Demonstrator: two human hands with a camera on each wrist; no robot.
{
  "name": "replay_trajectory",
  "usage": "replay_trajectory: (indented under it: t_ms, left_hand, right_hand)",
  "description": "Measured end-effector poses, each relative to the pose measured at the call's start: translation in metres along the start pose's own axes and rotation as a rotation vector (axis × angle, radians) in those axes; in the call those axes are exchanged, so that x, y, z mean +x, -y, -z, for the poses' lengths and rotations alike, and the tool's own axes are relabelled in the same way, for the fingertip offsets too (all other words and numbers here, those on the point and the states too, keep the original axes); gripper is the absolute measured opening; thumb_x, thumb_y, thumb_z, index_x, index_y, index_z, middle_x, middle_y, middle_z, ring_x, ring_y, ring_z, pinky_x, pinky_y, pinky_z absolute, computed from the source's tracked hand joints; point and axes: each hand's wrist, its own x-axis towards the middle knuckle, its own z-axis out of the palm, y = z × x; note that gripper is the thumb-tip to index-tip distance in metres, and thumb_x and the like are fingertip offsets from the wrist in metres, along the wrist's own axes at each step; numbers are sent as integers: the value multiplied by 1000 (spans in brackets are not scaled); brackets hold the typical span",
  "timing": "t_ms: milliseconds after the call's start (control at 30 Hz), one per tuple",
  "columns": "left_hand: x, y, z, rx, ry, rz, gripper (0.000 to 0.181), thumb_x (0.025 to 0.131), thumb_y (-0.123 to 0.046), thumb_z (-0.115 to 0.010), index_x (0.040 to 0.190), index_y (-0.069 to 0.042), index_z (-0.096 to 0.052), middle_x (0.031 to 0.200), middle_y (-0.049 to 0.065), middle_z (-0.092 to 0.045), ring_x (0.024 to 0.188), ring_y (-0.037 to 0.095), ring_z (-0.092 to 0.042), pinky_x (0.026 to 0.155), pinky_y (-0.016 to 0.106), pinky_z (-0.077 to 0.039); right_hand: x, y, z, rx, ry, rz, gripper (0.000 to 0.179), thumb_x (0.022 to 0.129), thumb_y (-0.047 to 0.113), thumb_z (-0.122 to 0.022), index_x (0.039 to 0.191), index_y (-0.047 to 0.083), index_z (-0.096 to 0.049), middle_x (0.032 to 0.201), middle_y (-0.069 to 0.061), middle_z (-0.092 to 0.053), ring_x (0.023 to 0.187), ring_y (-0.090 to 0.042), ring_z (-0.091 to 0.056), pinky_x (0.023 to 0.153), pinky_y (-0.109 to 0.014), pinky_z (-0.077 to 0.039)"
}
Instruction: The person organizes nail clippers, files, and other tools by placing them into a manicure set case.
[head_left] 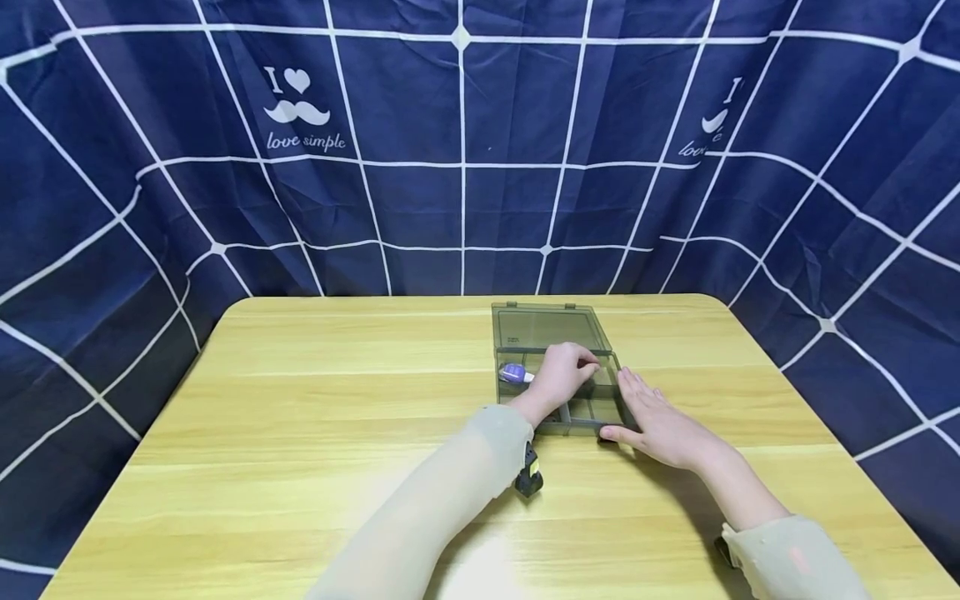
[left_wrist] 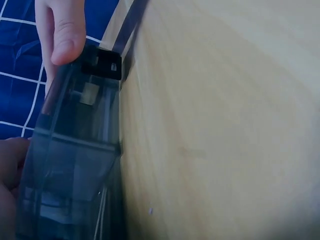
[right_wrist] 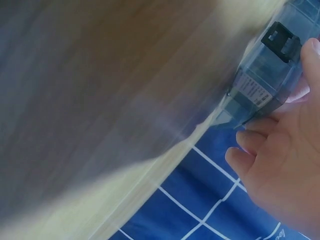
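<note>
A clear grey plastic compartment box (head_left: 592, 409) lies on the table with its lid (head_left: 551, 327) folded back flat behind it. Over the box's right compartments is my left hand (head_left: 561, 375), its fingers bent downward; whether anything is between its fingertips cannot be made out. A small purple item with a white tip (head_left: 513, 373) lies in the left compartment, partly behind that hand. Against the box's right side rests my right hand (head_left: 667, 427), fingers extended along the wall and thumb at the front corner, close to a black latch (right_wrist: 281, 42).
The light wooden table (head_left: 300, 433) carries the box toward its back right. Dark blue cloth (head_left: 420, 200) with white grid lines surrounds the table's back and sides. A printed label (right_wrist: 253, 90) is on the box's side.
</note>
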Motion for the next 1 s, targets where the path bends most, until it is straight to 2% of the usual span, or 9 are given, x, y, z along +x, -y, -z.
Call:
replay_trajectory:
  t_ms: [100,267,400,533,667,767,867,1000]
  left_hand:
    - [1,0,-2,30,-18,32,13,91,-14,-66,97,-8,-76,94,-2,-71,87,5,-63,75,9,-45]
    - [0,0,-2,33,-31,23,14,91,-13,-67,99,-7,-75,96,-1,-71,89,6,-63,77,10,-45]
    - [-3,1,2,-22,-36,-4,15,90,-14,-67,101,-5,-74,97,1,-71,87,7,-63,76,10,-45]
    - [-9,-1,13,-96,-14,-19,19,92,-16,-66,105,-4,-73,98,2,-69,85,6,-63,75,9,-45]
    - [-20,-1,33,-153,10,-36,25,95,-20,-61,113,-4,-69,106,4,-66,88,7,-62,77,10,-46]
    - [-31,2,53,-158,-9,-64,28,96,-20,-60,117,-3,-66,111,5,-64,91,8,-62,79,12,-46]
    - [-45,8,77,-136,-41,-79,30,95,-21,-61,120,-4,-64,115,6,-63,96,12,-62,84,16,-47]
    - [-67,20,111,-74,-60,-57,38,96,-26,-58,128,-6,-58,125,7,-59,108,20,-58,95,29,-45]
  right_hand:
    - [1,0,0,0,-1,3,97,91,57,-53,148,-10,-11,153,-30,-9,139,-45,-12,108,-63,-15]
    - [1,1,0,6,-8,10,97,91,56,-54,148,-10,-11,153,-31,-10,139,-45,-12,108,-63,-16]
    - [2,1,0,10,-3,8,96,91,54,-55,148,-10,-10,153,-30,-9,139,-45,-11,108,-63,-16]
    - [3,2,0,14,3,7,96,91,54,-55,148,-9,-10,153,-30,-8,140,-45,-11,108,-63,-15]
    - [4,1,1,15,1,6,96,91,54,-55,148,-10,-9,153,-31,-7,140,-45,-10,108,-63,-15]
    - [4,1,2,16,1,8,97,91,54,-55,148,-11,-9,152,-32,-6,139,-47,-10,107,-64,-15]
    - [5,3,4,13,-4,22,97,91,53,-56,147,-12,-9,152,-34,-6,139,-48,-9,107,-65,-14]
    - [10,12,10,-13,-25,58,97,91,52,-57,148,-11,-8,152,-32,-6,139,-47,-7,106,-67,-13]
